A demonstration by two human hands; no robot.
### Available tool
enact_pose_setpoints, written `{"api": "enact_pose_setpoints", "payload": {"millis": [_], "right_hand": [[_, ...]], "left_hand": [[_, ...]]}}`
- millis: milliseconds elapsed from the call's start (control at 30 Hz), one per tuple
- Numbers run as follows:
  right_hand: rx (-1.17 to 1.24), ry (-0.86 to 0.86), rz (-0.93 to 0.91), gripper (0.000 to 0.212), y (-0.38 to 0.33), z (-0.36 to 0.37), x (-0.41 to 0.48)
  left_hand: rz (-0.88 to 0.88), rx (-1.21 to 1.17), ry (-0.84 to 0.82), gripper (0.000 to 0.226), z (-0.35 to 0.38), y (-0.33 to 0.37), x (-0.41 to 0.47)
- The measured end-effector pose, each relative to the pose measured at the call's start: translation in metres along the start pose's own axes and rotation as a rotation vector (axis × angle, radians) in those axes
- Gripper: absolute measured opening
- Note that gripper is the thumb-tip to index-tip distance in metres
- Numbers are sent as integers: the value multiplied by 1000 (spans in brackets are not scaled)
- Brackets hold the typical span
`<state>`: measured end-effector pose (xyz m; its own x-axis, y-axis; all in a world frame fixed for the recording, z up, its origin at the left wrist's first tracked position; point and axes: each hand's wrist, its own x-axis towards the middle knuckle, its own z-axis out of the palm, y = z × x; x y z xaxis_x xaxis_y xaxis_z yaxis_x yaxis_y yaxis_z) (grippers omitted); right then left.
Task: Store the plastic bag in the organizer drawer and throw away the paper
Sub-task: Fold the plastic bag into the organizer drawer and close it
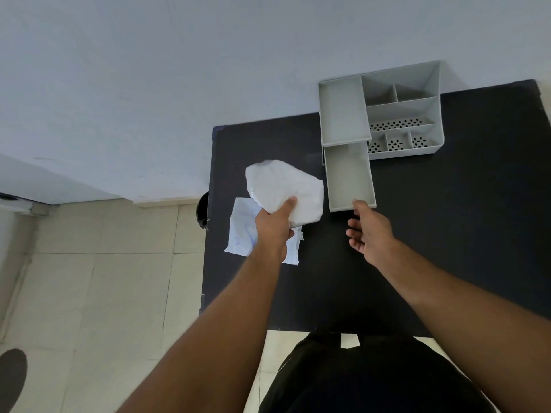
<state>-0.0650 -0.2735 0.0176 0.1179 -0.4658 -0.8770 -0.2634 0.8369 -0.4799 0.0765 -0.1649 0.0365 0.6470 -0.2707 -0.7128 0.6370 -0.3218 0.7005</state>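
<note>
My left hand [272,226] grips a crumpled white plastic bag [283,186] and holds it just above the black table. Under the bag and my wrist lies a white sheet of paper [243,231] with faint blue marks. A grey organizer [417,93] stands at the table's far right side, and its drawer [348,177] is pulled out toward me and holds nothing. My right hand [369,234] hovers at the drawer's front edge with its fingers apart, one fingertip touching the drawer's front lip.
The black table [447,234] fills the middle and right. A dark bin [202,210] peeks out past the table's left edge, over the tiled floor [104,278]. A grey wall runs behind. My dark clothing shows at the bottom.
</note>
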Motion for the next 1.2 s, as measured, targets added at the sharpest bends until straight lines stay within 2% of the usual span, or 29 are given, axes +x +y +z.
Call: {"api": "enact_pose_setpoints", "payload": {"millis": [133, 267, 367, 433, 533, 700, 800, 1067, 1200], "right_hand": [[-55, -36, -15, 39, 3, 6, -13], [40, -204, -30, 50, -4, 10, -26], [205, -344, -88, 50, -20, 7, -32], [222, -350, -168, 46, -31, 2, -33], [184, -287, -288, 37, -45, -8, -26], [-182, -31, -524, 40, -54, -18, -5], [-322, 60, -632, 40, -54, -22, 9], [-545, 160, -761, 39, -64, -23, 34], [-617, 180, -794, 43, -61, -25, 42]], "left_hand": [[-25, -37, -52, 36, 3, 0, -2], [-120, -79, -299, 34, 5, 6, -5], [-135, 78, -456, 34, 10, 12, -7], [-96, 177, -476, 39, 17, 16, -7], [-15, 311, -411, 48, 32, 21, -7], [141, 457, -260, 60, 62, 13, 5], [264, 664, -117, 74, 74, 6, 10], [378, 1041, 33, 77, 91, 4, 13], [365, 1060, 88, 82, 96, 3, 13]]}}
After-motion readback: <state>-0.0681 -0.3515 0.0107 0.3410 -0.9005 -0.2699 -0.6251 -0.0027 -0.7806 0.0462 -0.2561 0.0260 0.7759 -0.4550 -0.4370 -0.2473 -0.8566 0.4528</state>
